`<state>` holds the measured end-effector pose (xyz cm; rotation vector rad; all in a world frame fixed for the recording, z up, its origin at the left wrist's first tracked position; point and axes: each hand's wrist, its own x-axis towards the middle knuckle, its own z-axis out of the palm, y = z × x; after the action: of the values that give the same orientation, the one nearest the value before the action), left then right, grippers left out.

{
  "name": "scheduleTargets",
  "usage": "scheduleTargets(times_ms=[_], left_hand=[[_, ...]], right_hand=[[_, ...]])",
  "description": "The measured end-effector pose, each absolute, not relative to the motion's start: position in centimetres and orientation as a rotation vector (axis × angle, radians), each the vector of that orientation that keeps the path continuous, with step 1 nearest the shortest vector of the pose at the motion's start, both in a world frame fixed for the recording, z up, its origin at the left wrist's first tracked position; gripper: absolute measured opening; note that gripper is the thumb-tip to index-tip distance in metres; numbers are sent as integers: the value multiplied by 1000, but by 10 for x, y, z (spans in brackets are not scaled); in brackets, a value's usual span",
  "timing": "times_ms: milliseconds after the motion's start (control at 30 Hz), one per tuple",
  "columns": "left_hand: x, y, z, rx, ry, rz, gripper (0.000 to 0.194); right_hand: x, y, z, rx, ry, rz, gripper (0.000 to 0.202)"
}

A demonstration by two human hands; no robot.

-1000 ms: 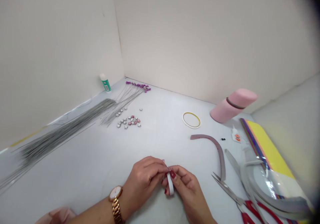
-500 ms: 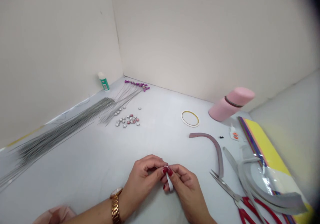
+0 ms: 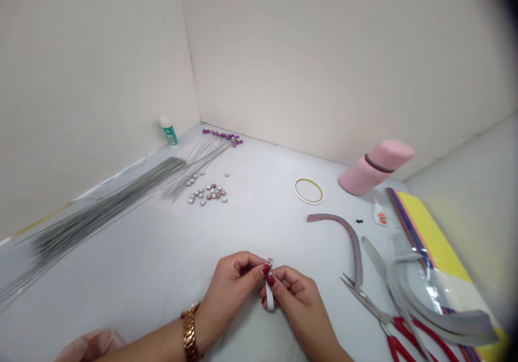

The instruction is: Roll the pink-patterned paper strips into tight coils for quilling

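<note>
Both my hands meet near the front middle of the table, pinching one narrow white paper strip [image 3: 270,299]. My left hand [image 3: 238,275] grips it from the left between thumb and forefinger. From the right, my right hand [image 3: 297,297] pinches it just below, thumb beside the other thumb. A small patterned, pinkish end of the strip sticks up above the fingertips, and a plain white length hangs below. Part of the strip is hidden by my fingers. Beyond my hands lie several small folded paper stars [image 3: 210,193], silver and pink.
Thin wires [image 3: 109,205] lie at left, below a glue stick [image 3: 170,134]. Purple-tipped wires [image 3: 222,135] reach the corner. Rightward are a tape ring [image 3: 297,193], a pink bottle [image 3: 364,174], a curved strip [image 3: 351,232], red-handled scissors [image 3: 370,304], grey strips [image 3: 437,319] and coloured paper [image 3: 429,232].
My fingers have shifted on the strip. Its patterned end now shows above my fingertips, and the white length hangs straighter. Everything on the table stays put.
</note>
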<state>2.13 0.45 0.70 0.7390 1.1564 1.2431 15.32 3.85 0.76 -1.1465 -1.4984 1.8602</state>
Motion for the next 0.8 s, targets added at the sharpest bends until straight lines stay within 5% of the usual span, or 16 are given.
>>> scheduleTargets(times_ms=[500,800], left_hand=[[5,2,12,1843,1478,1132,18],[5,2,16,1602,1356,1141,23]], right_hand=[[155,37,7,-1085,-1403,1869,31],[156,39,-1,-1105,-1334,1882,20]])
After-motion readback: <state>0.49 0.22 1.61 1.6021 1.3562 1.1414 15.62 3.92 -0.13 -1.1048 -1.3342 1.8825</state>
